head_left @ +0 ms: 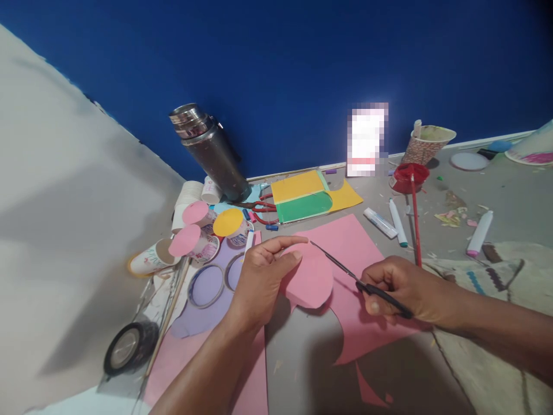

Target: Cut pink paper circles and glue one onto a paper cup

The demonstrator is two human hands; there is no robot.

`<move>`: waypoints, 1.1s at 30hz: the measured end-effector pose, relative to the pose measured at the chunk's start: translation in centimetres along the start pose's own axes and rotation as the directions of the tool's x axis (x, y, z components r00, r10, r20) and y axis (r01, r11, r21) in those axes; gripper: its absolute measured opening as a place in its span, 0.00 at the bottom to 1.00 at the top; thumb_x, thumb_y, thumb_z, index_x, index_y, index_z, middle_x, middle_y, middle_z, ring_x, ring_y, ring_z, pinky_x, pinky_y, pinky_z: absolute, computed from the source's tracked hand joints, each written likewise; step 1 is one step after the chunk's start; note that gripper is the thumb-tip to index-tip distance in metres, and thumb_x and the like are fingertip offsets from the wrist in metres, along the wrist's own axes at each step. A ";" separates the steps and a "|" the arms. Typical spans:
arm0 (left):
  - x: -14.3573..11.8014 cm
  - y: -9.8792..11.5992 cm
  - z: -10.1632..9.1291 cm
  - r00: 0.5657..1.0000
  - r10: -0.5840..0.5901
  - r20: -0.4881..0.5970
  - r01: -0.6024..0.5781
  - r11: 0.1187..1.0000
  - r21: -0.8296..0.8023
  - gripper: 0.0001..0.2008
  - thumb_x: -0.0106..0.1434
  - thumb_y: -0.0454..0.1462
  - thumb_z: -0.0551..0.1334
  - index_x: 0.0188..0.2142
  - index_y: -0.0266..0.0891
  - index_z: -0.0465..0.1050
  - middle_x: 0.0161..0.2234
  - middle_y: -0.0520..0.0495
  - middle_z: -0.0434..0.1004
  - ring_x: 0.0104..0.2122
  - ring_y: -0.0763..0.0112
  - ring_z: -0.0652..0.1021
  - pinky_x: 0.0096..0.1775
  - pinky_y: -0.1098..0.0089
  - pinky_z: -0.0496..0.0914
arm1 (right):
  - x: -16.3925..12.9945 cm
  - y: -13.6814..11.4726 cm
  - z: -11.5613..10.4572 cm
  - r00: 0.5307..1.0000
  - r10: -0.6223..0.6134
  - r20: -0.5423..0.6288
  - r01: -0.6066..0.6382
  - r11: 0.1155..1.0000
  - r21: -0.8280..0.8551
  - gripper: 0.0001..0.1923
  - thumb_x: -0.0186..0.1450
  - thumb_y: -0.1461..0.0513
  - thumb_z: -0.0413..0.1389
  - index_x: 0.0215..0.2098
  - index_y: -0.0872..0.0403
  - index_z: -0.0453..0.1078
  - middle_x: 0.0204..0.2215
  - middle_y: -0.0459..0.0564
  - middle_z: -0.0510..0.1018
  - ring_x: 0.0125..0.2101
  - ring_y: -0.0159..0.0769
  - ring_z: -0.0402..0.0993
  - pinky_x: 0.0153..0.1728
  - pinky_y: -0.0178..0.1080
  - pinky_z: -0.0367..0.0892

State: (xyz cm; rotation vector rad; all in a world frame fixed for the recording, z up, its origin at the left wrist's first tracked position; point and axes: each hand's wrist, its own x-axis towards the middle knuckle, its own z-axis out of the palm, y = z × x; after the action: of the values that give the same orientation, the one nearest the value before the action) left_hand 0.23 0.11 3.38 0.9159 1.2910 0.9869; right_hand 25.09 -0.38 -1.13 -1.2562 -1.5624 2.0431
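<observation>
Between the thumb and fingers of my left hand is a roughly round pink paper piece, its lower edge slightly angular. My right hand grips black-handled scissors; their blades look closed and point up and left, the tip near my left fingertips at the top of the piece. Under both hands lies a larger pink paper sheet with a curved cut-out along its near left side. Pink offcuts lie on the table closer to me.
Paper cups with pink and yellow discs and a dark thermos stand left. Tape rings rest on purple paper. Behind are yellow and green sheets beside red-handled pliers. Markers and a red cup lie right.
</observation>
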 end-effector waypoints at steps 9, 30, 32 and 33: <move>-0.1 -0.3 1.1 0.999 -0.037 0.018 0.041 0.972 -0.232 0.18 0.48 0.39 0.76 0.36 0.37 0.75 0.25 0.51 0.80 0.23 0.73 0.77 0.27 0.75 0.69 | 0.3 0.0 0.0 0.988 -0.095 -0.124 0.101 0.994 0.038 0.25 0.53 0.44 0.68 0.25 0.55 0.69 0.19 0.45 0.72 0.20 0.29 0.62 0.21 0.33 0.54; -0.1 -1.0 2.0 0.994 -0.040 0.098 0.067 0.953 -0.296 0.30 0.46 0.28 0.74 0.49 0.36 0.72 0.42 0.44 0.80 0.37 0.64 0.80 0.34 0.65 0.82 | 0.5 -0.7 -2.4 0.777 -0.383 -0.500 -0.165 0.642 -0.749 0.17 0.63 0.48 0.57 0.26 0.50 0.70 0.20 0.47 0.76 0.22 0.36 0.67 0.24 0.37 0.54; 0.0 -1.1 2.1 0.998 -0.027 0.054 0.041 0.957 -0.287 0.30 0.45 0.28 0.74 0.49 0.35 0.72 0.43 0.44 0.79 0.38 0.64 0.80 0.35 0.65 0.82 | 0.5 -0.4 -2.4 0.770 -0.418 -0.482 -0.183 0.579 -0.795 0.15 0.63 0.49 0.56 0.27 0.50 0.70 0.22 0.47 0.77 0.23 0.37 0.69 0.25 0.37 0.54; 0.0 -1.1 2.2 0.999 -0.020 0.042 0.031 0.958 -0.286 0.31 0.45 0.27 0.74 0.50 0.35 0.72 0.43 0.44 0.79 0.39 0.64 0.79 0.35 0.65 0.82 | 0.5 -0.2 -2.4 0.763 -0.440 -0.473 -0.195 0.542 -0.818 0.14 0.64 0.50 0.56 0.28 0.50 0.70 0.23 0.47 0.78 0.24 0.38 0.71 0.25 0.37 0.54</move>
State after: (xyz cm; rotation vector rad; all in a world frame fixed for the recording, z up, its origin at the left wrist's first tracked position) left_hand 2.46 -0.22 2.44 0.6890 1.0889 1.0975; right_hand 26.55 1.58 -1.23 -1.7739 -2.1896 0.4664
